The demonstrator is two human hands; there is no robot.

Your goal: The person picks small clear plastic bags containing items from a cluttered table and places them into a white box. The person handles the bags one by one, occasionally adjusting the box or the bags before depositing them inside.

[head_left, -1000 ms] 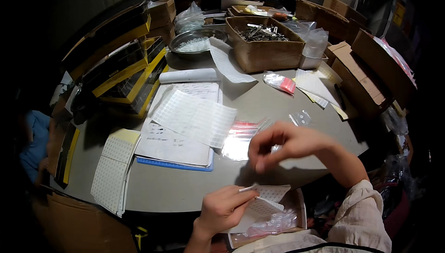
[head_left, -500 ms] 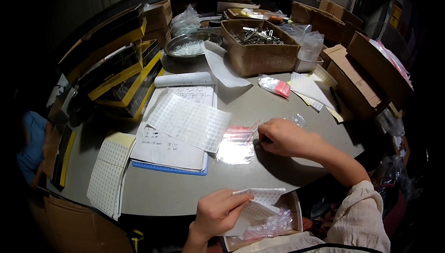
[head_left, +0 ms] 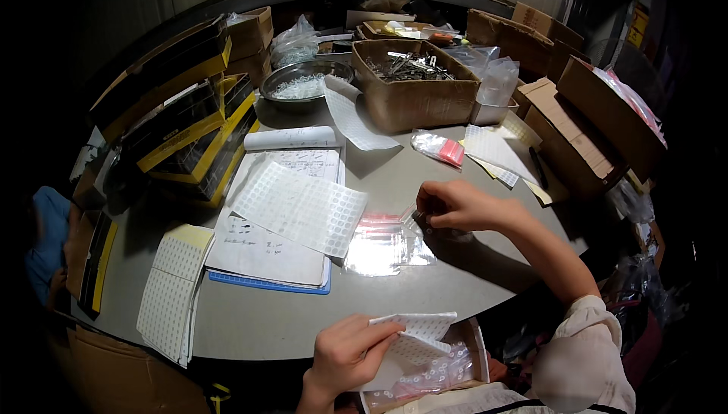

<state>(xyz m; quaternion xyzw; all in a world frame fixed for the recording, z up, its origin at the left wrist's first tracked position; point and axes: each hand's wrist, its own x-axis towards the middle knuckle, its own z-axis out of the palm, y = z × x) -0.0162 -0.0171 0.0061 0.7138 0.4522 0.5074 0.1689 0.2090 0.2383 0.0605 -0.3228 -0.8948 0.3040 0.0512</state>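
My left hand (head_left: 350, 353) grips a folded white sheet of small round stickers (head_left: 417, 346) above an open box (head_left: 479, 349) at the table's front edge. Inside that box lie clear plastic bags with small white rings (head_left: 436, 372). Over the table, my right hand (head_left: 459, 205) is closed in a pinch at the upper edge of a small clear plastic bag (head_left: 418, 247). This bag lies just right of a shiny stack of clear bags (head_left: 373, 251) with red strips along the top. The right fingertips are partly hidden by the curled fingers.
A sticker sheet (head_left: 296, 205) covers part of a clipboard with papers (head_left: 265, 258). More sticker sheets (head_left: 171, 285) lie at left. Behind stand a carton of metal parts (head_left: 413, 95), a bowl of clear pieces (head_left: 303, 84) and yellow-black boxes (head_left: 189, 126). A person's blue sleeve (head_left: 49, 228) shows far left.
A clear bag has slid rightward from the stack toward my right hand, which has lifted slightly. My left hand keeps its hold on the folded sheet. The whole view has shifted a little.
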